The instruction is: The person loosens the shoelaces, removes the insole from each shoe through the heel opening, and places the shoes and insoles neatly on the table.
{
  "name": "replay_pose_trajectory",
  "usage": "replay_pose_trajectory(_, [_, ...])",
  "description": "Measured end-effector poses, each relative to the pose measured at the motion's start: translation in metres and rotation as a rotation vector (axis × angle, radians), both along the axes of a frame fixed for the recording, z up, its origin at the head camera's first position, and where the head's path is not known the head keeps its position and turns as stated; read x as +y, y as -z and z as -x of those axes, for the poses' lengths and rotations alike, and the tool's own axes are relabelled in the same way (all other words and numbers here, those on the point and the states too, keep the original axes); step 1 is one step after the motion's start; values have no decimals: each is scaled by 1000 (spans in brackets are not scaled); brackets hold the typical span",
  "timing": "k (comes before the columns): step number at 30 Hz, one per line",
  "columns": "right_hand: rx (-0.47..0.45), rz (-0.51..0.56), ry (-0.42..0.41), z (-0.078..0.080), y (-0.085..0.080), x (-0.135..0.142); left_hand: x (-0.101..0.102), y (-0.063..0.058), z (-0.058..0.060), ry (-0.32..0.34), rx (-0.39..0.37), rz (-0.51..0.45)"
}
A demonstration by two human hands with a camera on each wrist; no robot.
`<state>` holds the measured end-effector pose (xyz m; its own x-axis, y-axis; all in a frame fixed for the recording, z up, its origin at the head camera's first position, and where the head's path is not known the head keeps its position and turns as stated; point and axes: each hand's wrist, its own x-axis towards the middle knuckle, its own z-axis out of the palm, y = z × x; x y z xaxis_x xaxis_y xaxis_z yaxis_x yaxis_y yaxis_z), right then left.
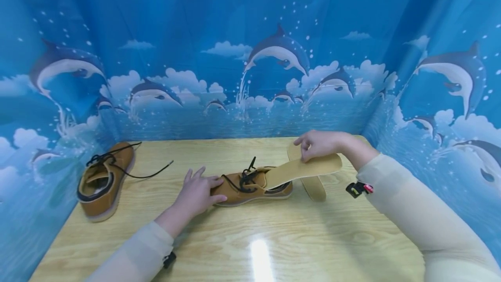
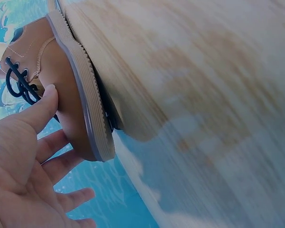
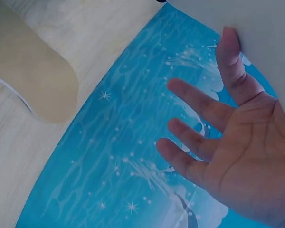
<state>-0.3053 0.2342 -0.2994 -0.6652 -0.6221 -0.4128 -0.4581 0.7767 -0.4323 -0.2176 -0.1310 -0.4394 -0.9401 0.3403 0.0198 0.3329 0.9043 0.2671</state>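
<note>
A brown lace-up shoe point(image 1: 232, 191) lies on the table with its toe to the left and dark laces loose on top. My left hand point(image 1: 197, 196) holds it at the toe; in the left wrist view the thumb point(image 2: 48, 102) presses the upper while fingers reach around the toe end. My right hand point(image 1: 322, 143) pinches a tan insole point(image 1: 299, 171) by its edge, raised and slanting down to the left. Its lower end is at the shoe's opening. In the right wrist view, the other fingers point(image 3: 192, 97) are spread away from the insole.
Another tan insole point(image 1: 315, 189) lies on the table, partly covered by the raised one. A second brown shoe point(image 1: 124, 158) stands at the left edge, a lace trailing to the right. Blue dolphin-print curtain point(image 1: 188, 34) encloses the wooden table point(image 1: 219, 243) at the back and sides.
</note>
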Motion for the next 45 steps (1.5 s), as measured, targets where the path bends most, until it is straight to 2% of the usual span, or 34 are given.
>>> replay_pose_trajectory(5, [0,10,13,0,-4,7,0,1,0,-3,1,1])
replay_pose_trajectory(11, [-25,45,79,-5,-12,16,-1,2,1,-5,7,5])
replay_pose_trajectory(18, [19,86,118,-13,-23,34,-1,2,0,0,9,1])
replay_pose_trajectory(23, [56,97,174,-17,-26,49,-1,2,0,2,15,10])
replay_pose_trajectory(36, [135,113,355,-18,-15,85,-1,3,-1,-12,6,7])
replay_pose_trajectory(45, [212,123,435,-19,-1,106,0,3,0,-15,2,9])
